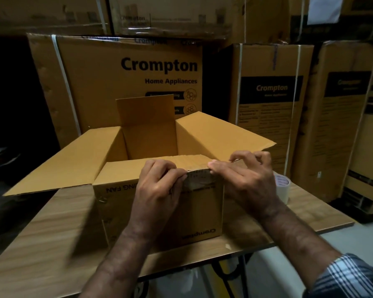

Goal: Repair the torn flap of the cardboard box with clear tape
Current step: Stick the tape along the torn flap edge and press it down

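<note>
**Tape being pressed over the near flap's fold**

Cardboard box [159, 203] sits open on wooden surface [52, 244]. Left hand [159, 188] and right hand [243, 179] pinch clear tape strip [199, 179] at near flap [151, 166]. Next, probably: smooth it flat. Tape roll [283, 187] stands just right.

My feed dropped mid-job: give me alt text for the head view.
Both hands, left and right, press clear tape over the near top edge of an open box on a table. A tape roll sits behind the right hand.
</note>
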`<move>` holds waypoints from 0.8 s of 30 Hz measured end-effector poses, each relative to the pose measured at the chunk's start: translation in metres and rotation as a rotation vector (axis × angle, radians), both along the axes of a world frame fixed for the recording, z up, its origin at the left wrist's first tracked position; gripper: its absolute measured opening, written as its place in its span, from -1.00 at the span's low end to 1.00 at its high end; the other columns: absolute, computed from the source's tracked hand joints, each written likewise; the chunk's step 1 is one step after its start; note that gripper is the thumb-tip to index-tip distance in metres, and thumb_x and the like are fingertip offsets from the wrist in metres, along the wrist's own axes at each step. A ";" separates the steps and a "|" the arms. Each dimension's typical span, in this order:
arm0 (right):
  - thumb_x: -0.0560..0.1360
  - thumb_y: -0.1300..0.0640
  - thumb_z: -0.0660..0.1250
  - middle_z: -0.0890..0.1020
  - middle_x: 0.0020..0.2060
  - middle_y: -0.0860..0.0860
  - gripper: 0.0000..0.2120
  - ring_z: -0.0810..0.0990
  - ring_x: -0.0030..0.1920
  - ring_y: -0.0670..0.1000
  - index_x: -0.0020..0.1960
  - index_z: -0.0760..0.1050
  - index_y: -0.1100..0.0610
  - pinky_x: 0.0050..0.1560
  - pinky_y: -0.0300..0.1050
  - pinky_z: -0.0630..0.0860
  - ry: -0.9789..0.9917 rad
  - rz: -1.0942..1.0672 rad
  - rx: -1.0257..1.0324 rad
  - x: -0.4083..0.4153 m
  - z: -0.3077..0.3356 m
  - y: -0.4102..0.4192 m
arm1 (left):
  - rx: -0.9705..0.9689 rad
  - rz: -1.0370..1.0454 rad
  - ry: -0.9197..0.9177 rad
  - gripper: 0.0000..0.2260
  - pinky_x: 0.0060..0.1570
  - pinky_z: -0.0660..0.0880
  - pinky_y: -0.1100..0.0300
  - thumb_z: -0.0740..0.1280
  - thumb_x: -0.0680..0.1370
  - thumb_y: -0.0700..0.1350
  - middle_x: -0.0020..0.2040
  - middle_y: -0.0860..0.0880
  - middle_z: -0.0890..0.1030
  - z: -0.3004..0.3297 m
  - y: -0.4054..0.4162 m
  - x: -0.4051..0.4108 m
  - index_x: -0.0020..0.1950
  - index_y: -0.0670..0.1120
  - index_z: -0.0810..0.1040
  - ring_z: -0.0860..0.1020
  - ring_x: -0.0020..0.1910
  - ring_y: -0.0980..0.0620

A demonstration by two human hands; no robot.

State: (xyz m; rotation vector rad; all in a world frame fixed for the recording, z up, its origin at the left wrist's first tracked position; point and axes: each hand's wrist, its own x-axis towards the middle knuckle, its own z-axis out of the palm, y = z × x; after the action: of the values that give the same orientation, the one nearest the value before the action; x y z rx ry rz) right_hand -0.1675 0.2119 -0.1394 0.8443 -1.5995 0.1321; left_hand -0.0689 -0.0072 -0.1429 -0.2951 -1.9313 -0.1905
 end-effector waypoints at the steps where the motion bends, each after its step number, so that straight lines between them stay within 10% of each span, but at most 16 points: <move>1: 0.56 0.01 0.44 0.77 0.00 -0.05 -0.78 0.57 0.07 0.10 0.19 0.69 0.02 0.03 0.10 0.35 0.003 -0.012 -0.008 -0.001 0.000 0.003 | -0.002 0.003 -0.007 -0.84 -0.09 0.51 0.14 0.41 0.55 -0.14 -0.02 -0.16 0.63 0.001 -0.001 0.001 0.01 -0.21 0.70 0.51 -0.01 -0.06; 13: 0.57 -0.01 0.39 0.70 0.21 -0.05 -0.74 0.61 0.12 0.13 0.22 0.66 0.03 0.04 0.11 0.40 -0.106 -0.144 -0.056 0.021 -0.008 0.013 | 0.102 0.139 0.008 -0.81 -0.02 0.48 0.14 0.47 0.50 -0.18 0.04 -0.20 0.61 0.001 -0.021 0.023 0.08 -0.22 0.69 0.49 0.05 -0.08; 20: 0.60 -0.06 0.19 0.64 -0.18 -0.09 -0.76 0.58 -0.18 -0.10 -0.01 0.59 0.02 -0.15 -0.02 0.59 -0.899 0.384 -0.144 0.069 0.015 -0.059 | 0.107 0.033 -0.052 -0.76 -0.02 0.56 -0.01 0.33 0.57 -0.08 0.05 -0.16 0.60 0.010 0.004 0.011 0.11 -0.19 0.68 0.48 0.06 -0.06; 24: 0.60 0.00 0.26 0.70 -0.25 -0.06 -0.74 0.64 -0.22 -0.05 -0.10 0.68 0.05 -0.15 -0.04 0.59 -0.996 0.374 -0.332 0.061 0.012 -0.076 | 0.123 0.007 -0.106 -0.81 -0.05 0.56 0.00 0.42 0.49 -0.19 0.04 -0.15 0.58 0.002 0.002 0.004 0.08 -0.19 0.68 0.45 0.05 -0.02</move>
State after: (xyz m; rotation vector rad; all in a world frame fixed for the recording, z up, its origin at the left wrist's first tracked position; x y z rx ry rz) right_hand -0.1068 0.1357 -0.1270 0.8476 -2.2050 1.2050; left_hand -0.0651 -0.0054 -0.1410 -0.1996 -2.0155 -0.3249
